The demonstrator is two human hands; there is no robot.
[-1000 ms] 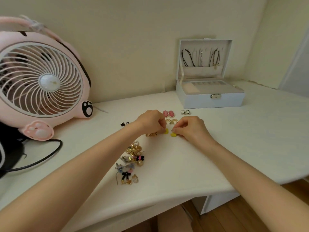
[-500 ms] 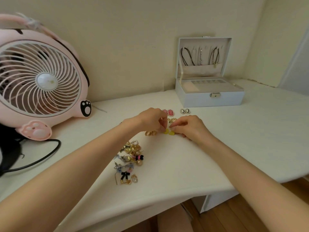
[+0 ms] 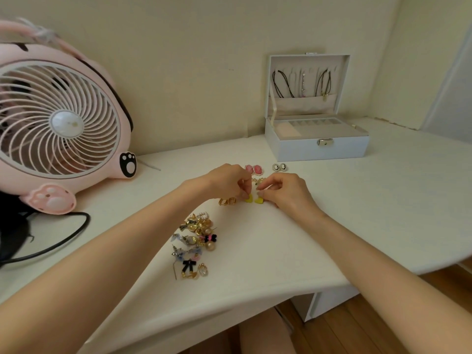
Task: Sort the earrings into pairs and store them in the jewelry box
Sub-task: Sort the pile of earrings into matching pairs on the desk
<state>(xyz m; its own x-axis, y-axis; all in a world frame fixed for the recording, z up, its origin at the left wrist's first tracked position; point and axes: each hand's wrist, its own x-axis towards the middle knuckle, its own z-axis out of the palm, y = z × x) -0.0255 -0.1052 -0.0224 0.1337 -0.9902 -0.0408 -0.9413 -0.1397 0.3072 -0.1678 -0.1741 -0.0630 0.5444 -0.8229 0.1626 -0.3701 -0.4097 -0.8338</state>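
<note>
Seated at a white desk [image 3: 383,200], both bare forearms reaching in from the near edge toward the middle

Pinches the left yellow earring [image 3: 249,199] between thumb and fingertips of the left hand [image 3: 226,183], other fingers curled. Pinches the right yellow earring [image 3: 258,200] the same way with the right hand [image 3: 286,192], knuckles up. Holds the two yellow heart-shaped pieces side by side, just apart, low at the desk surface; contact with the desk unclear

Just left of the yellow pair, under the left hand: gold chunky earrings [image 3: 228,201]. Between the two hands, on the far side: a gold beaded pair [image 3: 258,180], partly hidden. Farther still, set out in twos: pink oval earrings [image 3: 253,169] and, to their right, small cameo-style earrings [image 3: 279,167]

Nearer and to the left, beside the left forearm: an unsorted pile of earrings [image 3: 195,241] with gold pieces, pearls, blue flowers and black bows

At the far right of the desk, against the wall: the pale blue jewelry box [image 3: 316,149], well apart from the hands, lid [image 3: 309,80] upright, black cord necklaces [image 3: 281,84] hanging inside it, metal latch on the front, too small to show any lettering

At the far left: a pink desk fan [image 3: 58,123] with paw-print marks, black cable [image 3: 63,238] trailing across the desk
</note>
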